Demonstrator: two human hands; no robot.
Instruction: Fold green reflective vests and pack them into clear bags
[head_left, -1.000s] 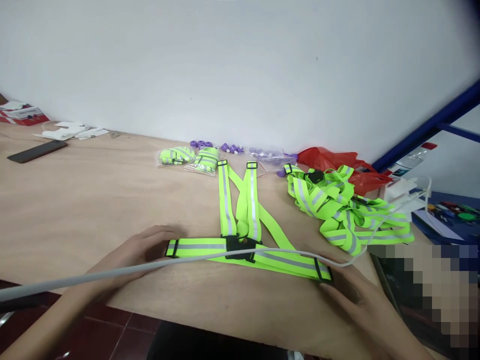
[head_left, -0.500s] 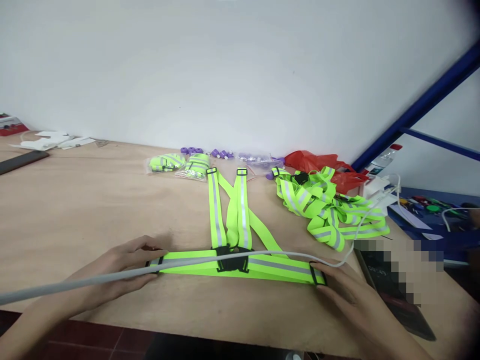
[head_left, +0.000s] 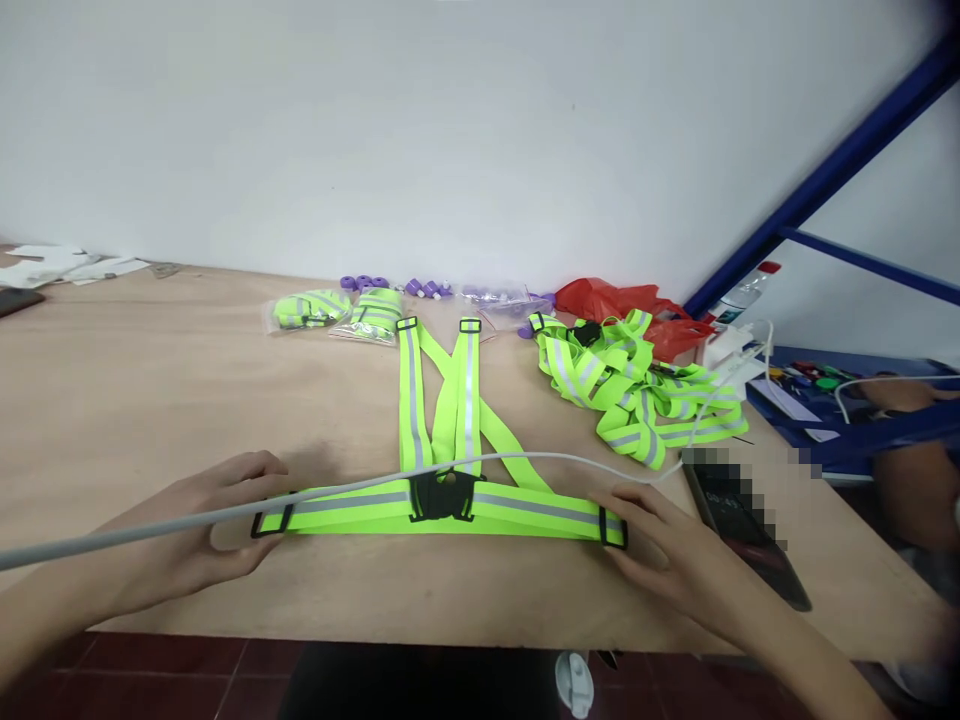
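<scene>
A lime-yellow reflective harness (head_left: 529,503) with grey stripes lies flat on the table, its two upright straps crossing behind and its waist belt running sideways. A black buckle (head_left: 442,496) joins the belt at the middle. At the belt's left end, my left hand (head_left: 206,525) has thumb and fingers apart around a black slider (head_left: 271,516). My right hand (head_left: 656,530) holds the right end by its edges, fingers above and thumb below, beside another slider (head_left: 613,528). A grey cable (head_left: 150,530) crosses in front of my left hand and the belt.
Tangled reflective straps (head_left: 637,390) lie at the right, before a red plastic bag (head_left: 607,298). Bagged straps (head_left: 311,309) and purple pieces (head_left: 427,288) line the wall. A phone (head_left: 739,530) lies near my right hand. Another person's arm (head_left: 911,480) shows at far right.
My left hand has loosened from the belt's left end, and its slider now shows between the parted fingers. My right hand stays at the right end. The whole view has shifted slightly.
</scene>
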